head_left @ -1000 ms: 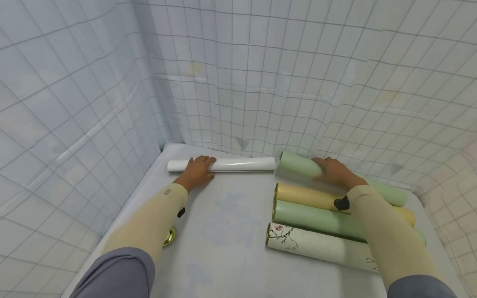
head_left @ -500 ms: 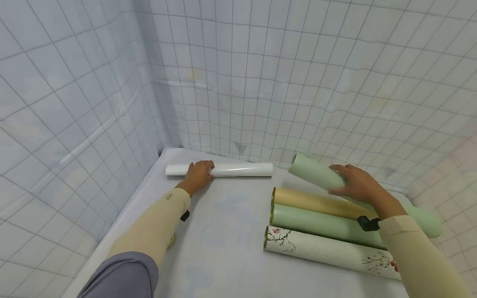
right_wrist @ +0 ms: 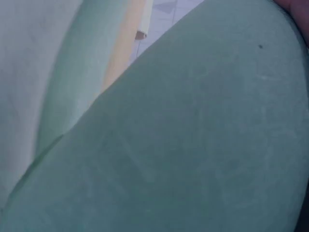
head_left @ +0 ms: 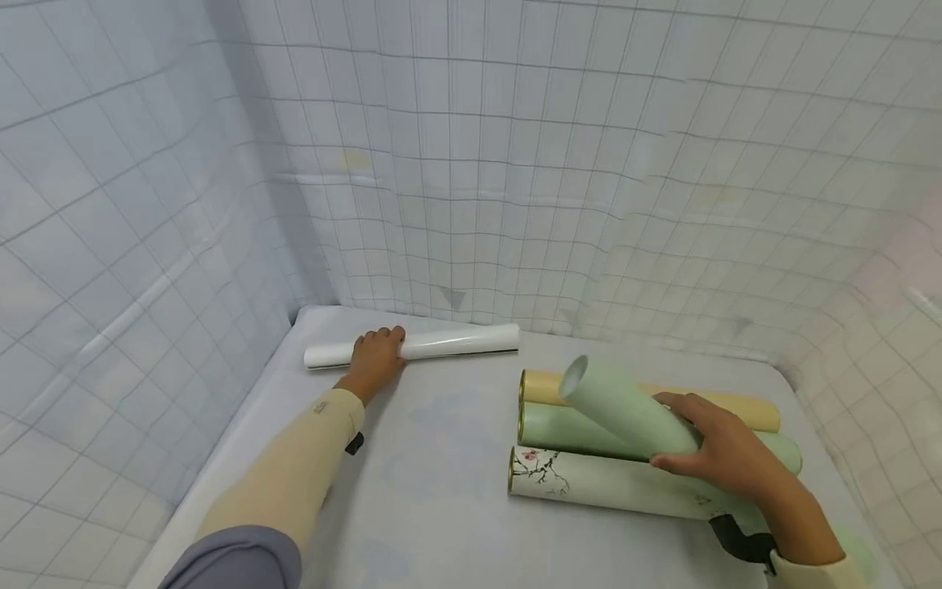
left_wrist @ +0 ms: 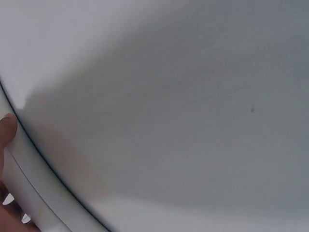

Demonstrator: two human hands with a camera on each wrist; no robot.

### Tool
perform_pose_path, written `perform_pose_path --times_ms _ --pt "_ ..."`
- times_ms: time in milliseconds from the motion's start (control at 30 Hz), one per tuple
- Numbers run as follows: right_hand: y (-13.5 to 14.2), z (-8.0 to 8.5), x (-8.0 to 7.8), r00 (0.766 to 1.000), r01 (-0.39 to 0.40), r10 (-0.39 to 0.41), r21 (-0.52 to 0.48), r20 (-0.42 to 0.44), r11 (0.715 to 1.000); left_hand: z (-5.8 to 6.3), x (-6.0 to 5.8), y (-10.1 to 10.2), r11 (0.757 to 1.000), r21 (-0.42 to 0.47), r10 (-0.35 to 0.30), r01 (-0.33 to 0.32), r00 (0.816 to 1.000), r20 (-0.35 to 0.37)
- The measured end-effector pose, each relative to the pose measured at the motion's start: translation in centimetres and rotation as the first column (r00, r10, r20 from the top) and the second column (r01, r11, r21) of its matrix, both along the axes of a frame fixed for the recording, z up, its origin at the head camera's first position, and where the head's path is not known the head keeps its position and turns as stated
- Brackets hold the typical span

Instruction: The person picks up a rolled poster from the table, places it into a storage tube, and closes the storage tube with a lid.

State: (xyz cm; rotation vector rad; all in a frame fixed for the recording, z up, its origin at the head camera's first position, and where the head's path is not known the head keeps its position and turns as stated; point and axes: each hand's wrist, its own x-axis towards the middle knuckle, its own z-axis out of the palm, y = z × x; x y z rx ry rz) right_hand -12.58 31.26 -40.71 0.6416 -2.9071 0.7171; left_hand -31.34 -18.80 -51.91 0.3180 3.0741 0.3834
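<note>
In the head view my left hand (head_left: 377, 360) holds a glossy white paper roll (head_left: 459, 341) near the back of the table, fingers over its top. In the left wrist view the thumb (left_wrist: 7, 129) lies against the roll's side. My right hand (head_left: 728, 446) grips a pale green cardboard tube (head_left: 625, 409) from above. That tube slants over the other tubes, its open hollow end raised toward the left. It fills most of the right wrist view, and my right forearm hides part of its far end in the head view.
Beneath the held tube lie a tan tube (head_left: 545, 386), a second green tube (head_left: 548, 424) and a white tube with blossom branches (head_left: 589, 483), side by side with gold-rimmed ends. Grid-patterned cloth walls (head_left: 500, 164) enclose the white table (head_left: 434, 507).
My right hand has lifted the green tube off the back of the row and brought it nearer, tilting its open end up. The white roll has turned slightly under my left hand.
</note>
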Motion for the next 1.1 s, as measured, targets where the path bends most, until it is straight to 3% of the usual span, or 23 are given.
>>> perform_pose_path --times_ms 100,200,333,433,600,767,867,1033,1100 --pt "-0.8 -1.3 0.6 1.000 -0.015 0.014 -0.057 -0.024 0.998 0.1 0.3 -0.6 1.000 0.015 -0.026 0.026 1.000 0.004" --pt "-1.7 -2.0 0.0 0.996 -0.047 0.041 -0.080 -0.082 0.996 0.3 0.5 -1.6 0.997 0.068 -0.045 0.045 0.999 -0.011" --pt "-3.0 -2.5 -0.9 0.986 -0.081 0.072 -0.055 -0.149 0.995 0.3 0.7 -2.8 0.989 0.127 -0.073 0.074 0.997 -0.014" --pt "-3.7 -2.6 -1.2 0.987 -0.068 0.062 -0.034 -0.149 0.997 0.3 0.9 -3.5 0.983 0.151 -0.103 0.106 0.994 -0.027" --pt "-4.6 -3.1 -1.3 0.993 -0.051 0.049 -0.018 -0.105 0.999 1.1 1.8 -5.0 0.956 0.261 -0.101 0.137 0.984 -0.145" --pt "-5.1 -4.2 -1.1 0.992 -0.054 0.052 -0.014 -0.113 0.998 3.1 4.4 -6.9 0.933 0.302 -0.118 0.197 0.958 -0.260" --pt "-5.3 -4.9 -1.0 0.986 -0.063 0.059 -0.018 -0.156 0.998 4.4 6.3 -8.1 0.920 0.265 -0.190 0.290 0.919 -0.346" --pt "-5.4 -5.8 -1.1 0.952 -0.101 0.096 -0.002 -0.291 0.995 6.3 8.8 -9.3 0.869 0.145 -0.353 0.473 0.798 -0.488" --pt "-5.4 -6.0 -1.2 0.935 -0.113 0.108 0.005 -0.339 0.994 6.9 9.7 -9.6 0.855 0.108 -0.391 0.508 0.766 -0.510"
